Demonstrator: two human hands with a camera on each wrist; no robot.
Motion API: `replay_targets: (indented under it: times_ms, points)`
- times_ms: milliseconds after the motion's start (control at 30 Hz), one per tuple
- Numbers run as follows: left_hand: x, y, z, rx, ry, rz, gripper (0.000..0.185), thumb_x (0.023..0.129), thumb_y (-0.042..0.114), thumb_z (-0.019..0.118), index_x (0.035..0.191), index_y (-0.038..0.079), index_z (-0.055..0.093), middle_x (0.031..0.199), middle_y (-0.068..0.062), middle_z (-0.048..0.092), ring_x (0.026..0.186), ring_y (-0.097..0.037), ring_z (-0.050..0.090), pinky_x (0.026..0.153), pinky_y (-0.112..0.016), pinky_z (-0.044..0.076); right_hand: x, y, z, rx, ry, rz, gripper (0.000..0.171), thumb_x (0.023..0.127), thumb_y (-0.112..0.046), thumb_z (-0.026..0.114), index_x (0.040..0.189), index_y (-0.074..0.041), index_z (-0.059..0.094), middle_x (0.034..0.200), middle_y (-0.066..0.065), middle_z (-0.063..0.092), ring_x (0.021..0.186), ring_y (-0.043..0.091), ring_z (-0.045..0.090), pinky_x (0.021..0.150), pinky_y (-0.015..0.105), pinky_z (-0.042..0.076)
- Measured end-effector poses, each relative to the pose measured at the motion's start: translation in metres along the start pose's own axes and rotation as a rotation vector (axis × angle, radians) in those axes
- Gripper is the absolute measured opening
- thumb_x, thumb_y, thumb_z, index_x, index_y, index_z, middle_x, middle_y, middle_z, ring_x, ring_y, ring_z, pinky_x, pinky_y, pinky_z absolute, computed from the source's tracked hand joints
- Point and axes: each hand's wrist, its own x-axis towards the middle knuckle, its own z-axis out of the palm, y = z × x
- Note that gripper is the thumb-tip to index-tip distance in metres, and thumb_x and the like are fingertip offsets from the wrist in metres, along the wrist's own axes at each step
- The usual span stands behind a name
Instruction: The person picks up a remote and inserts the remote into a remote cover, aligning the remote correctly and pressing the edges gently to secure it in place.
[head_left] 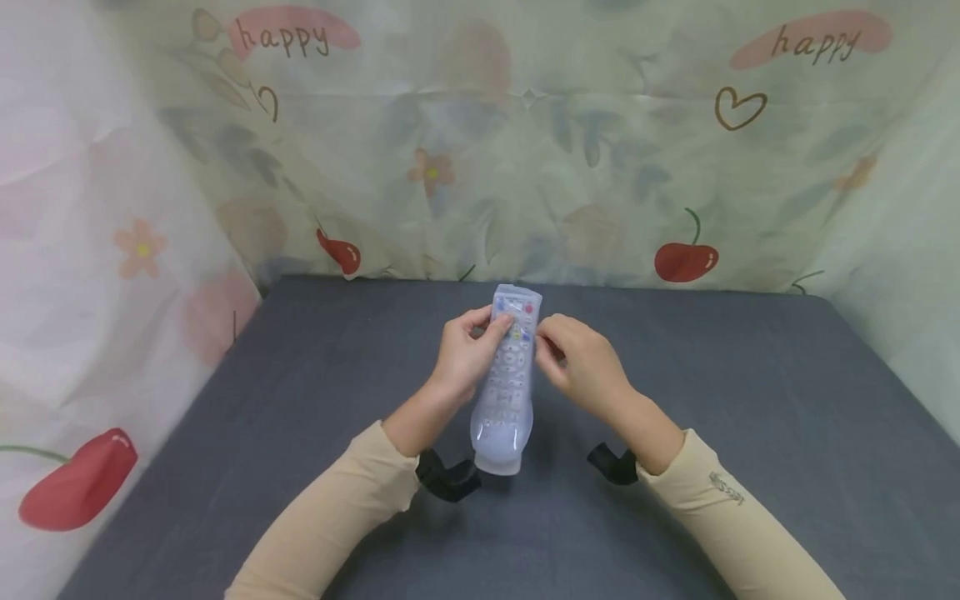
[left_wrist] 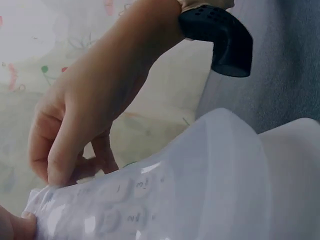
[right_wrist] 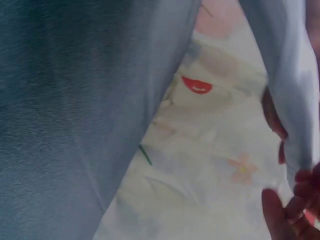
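The person holds a remote control (head_left: 510, 367) in the air above the grey table (head_left: 750, 400), with its button face turned up toward the head camera. The remote sits inside a translucent silicone cover (head_left: 501, 442), whose loose lower end hangs past the remote toward the person. The left hand (head_left: 467, 354) grips the upper part of the remote from its left side; the fingers are curled behind it and the thumb lies over the top buttons. The right hand (head_left: 581, 362) is at the right edge of the same upper part, and its fingertips are pressed together on the edge of the cover. So both grips are near the far end of the remote, and most of its length extends below the hands. In the left wrist view, the cover (left_wrist: 210, 190) fills the lower frame, with the right hand (left_wrist: 85, 115) pinching it. Behind the table hangs a curtain (head_left: 525, 125) with cherries and flowers.
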Motion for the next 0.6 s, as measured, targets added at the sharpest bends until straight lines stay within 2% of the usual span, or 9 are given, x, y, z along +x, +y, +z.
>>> replay_targets:
  times_ms: [133,233,300,400,500,600]
  points:
    - [0.001,0.002,-0.001,0.007,0.018,0.035,0.032,0.091,0.014,0.06,0.12,0.003,0.063,0.082,-0.001,0.05,0.058,-0.004,0.052,0.053,-0.018,0.047,-0.002,-0.002,0.006,-0.025,0.043,0.041,0.005,0.087,-0.003,0.06,0.09,-0.003,0.064,0.073,0.007,0.058,0.063,0.015,0.051,0.057,0.029,0.046]
    - [0.001,0.003,0.0,-0.003,0.037,0.065,0.031,0.091,0.014,0.06,0.119,0.002,0.063,0.081,-0.001,0.049,0.058,-0.003,0.052,0.053,-0.018,0.048,-0.004,-0.007,0.008,0.073,-0.011,0.106,0.017,0.09,-0.008,0.06,0.104,0.001,0.06,0.086,0.013,0.066,0.073,0.021,0.064,0.061,0.033,0.054]
    - [0.001,0.003,0.002,-0.016,0.044,0.082,0.031,0.091,0.014,0.06,0.119,0.001,0.062,0.082,-0.001,0.05,0.058,-0.003,0.054,0.054,-0.019,0.05,-0.004,-0.01,0.009,0.165,-0.066,0.166,0.027,0.09,-0.013,0.061,0.112,0.001,0.052,0.094,0.017,0.067,0.08,0.025,0.068,0.064,0.035,0.056]
    - [0.0,0.003,0.003,-0.026,0.047,0.099,0.032,0.091,0.014,0.06,0.119,0.0,0.062,0.083,-0.002,0.053,0.059,-0.002,0.056,0.055,-0.02,0.052,-0.004,-0.013,0.009,0.267,-0.099,0.234,0.034,0.088,-0.016,0.065,0.111,0.0,0.045,0.099,0.019,0.067,0.082,0.028,0.07,0.065,0.036,0.057]
    - [-0.001,0.004,0.002,-0.025,0.022,0.103,0.032,0.091,0.016,0.06,0.12,0.002,0.062,0.086,-0.005,0.056,0.061,-0.004,0.059,0.056,-0.022,0.052,-0.003,-0.013,0.009,0.296,-0.052,0.228,0.034,0.085,-0.012,0.068,0.106,0.0,0.044,0.094,0.019,0.066,0.077,0.027,0.069,0.065,0.034,0.057]
    - [-0.001,0.006,-0.001,0.016,-0.012,0.101,0.033,0.092,0.019,0.058,0.122,0.005,0.061,0.094,-0.012,0.062,0.07,-0.008,0.062,0.063,-0.026,0.054,-0.002,-0.012,0.008,0.322,0.005,0.205,0.032,0.084,-0.008,0.069,0.102,0.002,0.045,0.092,0.019,0.066,0.076,0.026,0.069,0.065,0.034,0.057]
